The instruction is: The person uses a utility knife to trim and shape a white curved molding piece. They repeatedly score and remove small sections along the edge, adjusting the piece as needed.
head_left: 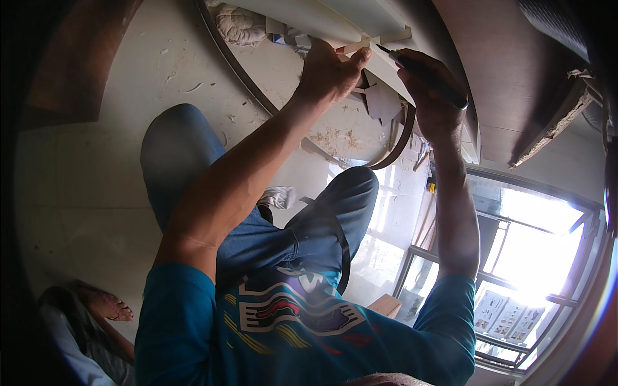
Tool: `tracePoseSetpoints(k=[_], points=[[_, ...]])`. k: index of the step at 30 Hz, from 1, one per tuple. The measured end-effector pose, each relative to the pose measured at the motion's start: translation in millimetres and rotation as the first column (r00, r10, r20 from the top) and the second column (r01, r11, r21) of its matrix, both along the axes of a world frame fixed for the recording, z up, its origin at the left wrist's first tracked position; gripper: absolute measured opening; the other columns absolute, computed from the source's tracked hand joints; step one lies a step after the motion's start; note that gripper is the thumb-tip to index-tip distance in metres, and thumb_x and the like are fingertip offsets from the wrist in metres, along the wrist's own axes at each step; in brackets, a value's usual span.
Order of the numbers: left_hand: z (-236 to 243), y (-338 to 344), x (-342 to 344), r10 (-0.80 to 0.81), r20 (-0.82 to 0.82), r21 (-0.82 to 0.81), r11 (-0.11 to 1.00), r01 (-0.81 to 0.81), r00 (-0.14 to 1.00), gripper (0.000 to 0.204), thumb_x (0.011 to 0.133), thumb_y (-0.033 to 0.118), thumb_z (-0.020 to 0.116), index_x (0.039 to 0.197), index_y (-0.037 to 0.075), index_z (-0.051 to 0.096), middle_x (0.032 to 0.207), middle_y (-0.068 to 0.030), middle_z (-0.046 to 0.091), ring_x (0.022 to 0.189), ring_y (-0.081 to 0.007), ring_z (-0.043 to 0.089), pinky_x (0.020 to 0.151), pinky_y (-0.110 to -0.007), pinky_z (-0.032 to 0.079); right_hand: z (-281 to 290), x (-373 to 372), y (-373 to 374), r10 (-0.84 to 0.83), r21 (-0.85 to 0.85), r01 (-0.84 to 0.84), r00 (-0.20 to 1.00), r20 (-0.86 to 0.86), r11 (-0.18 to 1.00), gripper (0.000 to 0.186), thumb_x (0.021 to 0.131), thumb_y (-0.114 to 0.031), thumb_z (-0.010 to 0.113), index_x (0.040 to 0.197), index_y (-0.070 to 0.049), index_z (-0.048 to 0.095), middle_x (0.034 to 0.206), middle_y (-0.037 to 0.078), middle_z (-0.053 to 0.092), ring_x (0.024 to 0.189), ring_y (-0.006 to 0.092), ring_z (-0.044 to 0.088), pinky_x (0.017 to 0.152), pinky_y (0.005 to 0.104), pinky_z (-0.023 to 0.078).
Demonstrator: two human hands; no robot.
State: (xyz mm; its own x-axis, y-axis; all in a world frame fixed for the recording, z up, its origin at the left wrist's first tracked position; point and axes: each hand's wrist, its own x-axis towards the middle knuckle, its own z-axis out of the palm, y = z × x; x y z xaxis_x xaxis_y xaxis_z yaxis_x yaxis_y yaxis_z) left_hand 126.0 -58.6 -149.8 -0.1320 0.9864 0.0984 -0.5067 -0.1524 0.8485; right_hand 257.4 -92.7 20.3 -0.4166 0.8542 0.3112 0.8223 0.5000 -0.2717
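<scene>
My right hand (432,106) is closed around a black pen-shaped tool (439,85) with a thin dark tip. That tip points left at a joint in a white panel frame (386,64). Close by, my left hand (327,76) pinches a small pale strip (353,47) against the frame, its thumb near the tool's tip. Part of the strip is hidden by the fingers. Whether the tip touches the frame, I cannot tell.
A long dark band (243,90) curls across the floor past my knees. Scraps and a whitish cloth bundle (241,26) lie beyond it. Another person's foot (106,305) is at the lower left. Brown panels (77,71) stand at the far left; a bright window (528,257) is at the right.
</scene>
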Motion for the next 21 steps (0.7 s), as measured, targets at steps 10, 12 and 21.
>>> tracePoseSetpoints(k=[10, 12, 21], points=[[4, -3, -5, -0.034, 0.002, 0.004, 0.999, 0.034, 0.999, 0.047, 0.099, 0.019, 0.079, 0.135, -0.006, 0.065, 0.132, -0.0201, 0.074, 0.127, -0.0268, 0.069, 0.108, -0.04, 0.054, 10, -1, -5, -0.026, -0.133, 0.019, 0.998, -0.051, 0.991, 0.026, 0.096, -0.008, 0.082, 0.122, -0.009, 0.08, 0.11, 0.005, 0.083, 0.096, 0.0139, 0.078, 0.086, 0.0321, 0.064], [7, -3, -7, -0.028, 0.006, 0.003, 1.0, 0.028, 1.0, 0.048, 0.098, 0.02, 0.079, 0.136, -0.006, 0.064, 0.133, -0.0203, 0.072, 0.129, -0.0276, 0.068, 0.109, -0.041, 0.053, 11, -5, -7, -0.057, -0.138, 0.048, 0.996, -0.064, 0.989, 0.026, 0.097, -0.009, 0.082, 0.123, -0.008, 0.08, 0.112, 0.006, 0.083, 0.098, 0.0148, 0.078, 0.088, 0.0326, 0.064], [6, -3, -4, -0.008, -0.042, -0.021, 1.0, 0.007, 0.999, 0.051, 0.098, 0.022, 0.08, 0.136, -0.007, 0.063, 0.133, -0.0206, 0.073, 0.128, -0.0285, 0.068, 0.11, -0.042, 0.052, 1, -1, 2, -0.019, -0.06, 0.016, 0.998, -0.054, 0.998, 0.025, 0.098, -0.01, 0.082, 0.123, -0.006, 0.079, 0.112, 0.008, 0.082, 0.102, 0.0167, 0.078, 0.092, 0.0334, 0.064]])
